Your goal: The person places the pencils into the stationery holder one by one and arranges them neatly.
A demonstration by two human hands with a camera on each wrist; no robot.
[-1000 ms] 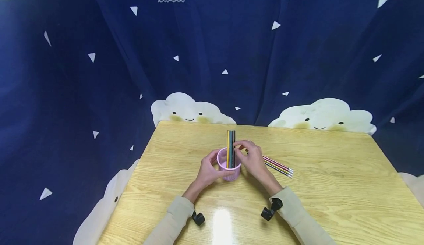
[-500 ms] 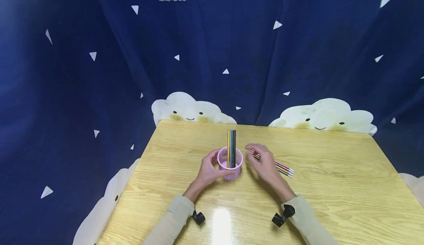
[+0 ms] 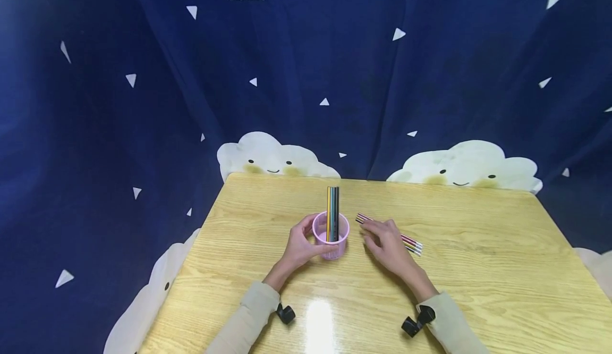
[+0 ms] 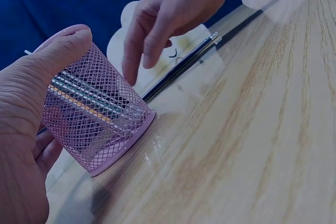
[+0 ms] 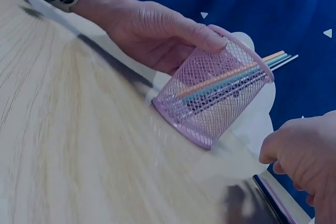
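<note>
My left hand grips a pink mesh pencil cup, thumb at the rim and fingers round the far side. Several pencils stand in the cup, orange-yellow, teal and dark ones, their upper ends well above the rim. To the right of the cup, my right hand is over a bundle of pencils lying on the table. Its fingers are loosely bent, with nothing seen between them in the left wrist view. The hand hides the middle of the bundle, whose red, yellow and dark ends show on both sides.
The pale wooden table spreads around both hands. Behind it hangs a dark blue curtain with white triangles and smiling clouds. Small black devices are strapped to both wrists over beige sleeves.
The right hand has left the pencils in the cup and moved right, over the bundle on the table. The left hand keeps holding the cup in place.
</note>
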